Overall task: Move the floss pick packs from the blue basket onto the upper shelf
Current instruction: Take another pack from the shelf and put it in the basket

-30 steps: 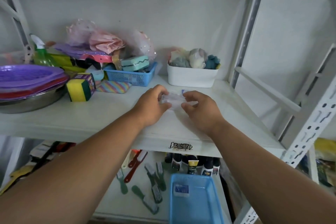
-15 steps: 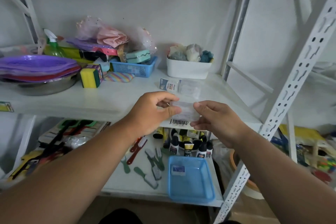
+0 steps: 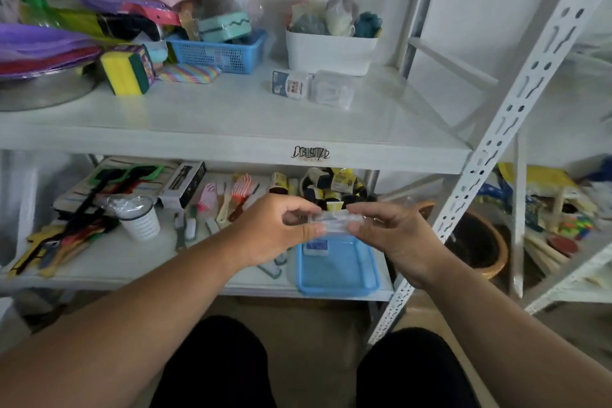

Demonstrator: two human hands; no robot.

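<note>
While both hands hold it in the air above the lower shelf, one clear floss pick pack (image 3: 334,221) sits between them: the left hand (image 3: 276,231) pinches its left end with thumb and curled fingers, and the right hand (image 3: 394,235) pinches its right end the same way. Directly below lies the blue basket (image 3: 337,267), on the near right part of the lower shelf (image 3: 132,262), with one blue-labelled floss pick pack (image 3: 316,247) at its far left corner. On the upper shelf (image 3: 231,122), right of centre, lie two more packs touching side by side: a labelled pack (image 3: 291,84) to the left and a clear pack (image 3: 332,89) to the right, just in front of a white tub (image 3: 329,50) filled with bath sponges. Left of the tub stands a blue mesh basket (image 3: 217,55), then a yellow-and-green scouring sponge (image 3: 124,73). Lower shelf, left of the hands: hairbrushes (image 3: 240,190) and a white ribbed cup (image 3: 140,220). A perforated white upright (image 3: 516,103) frames the right side.
</note>
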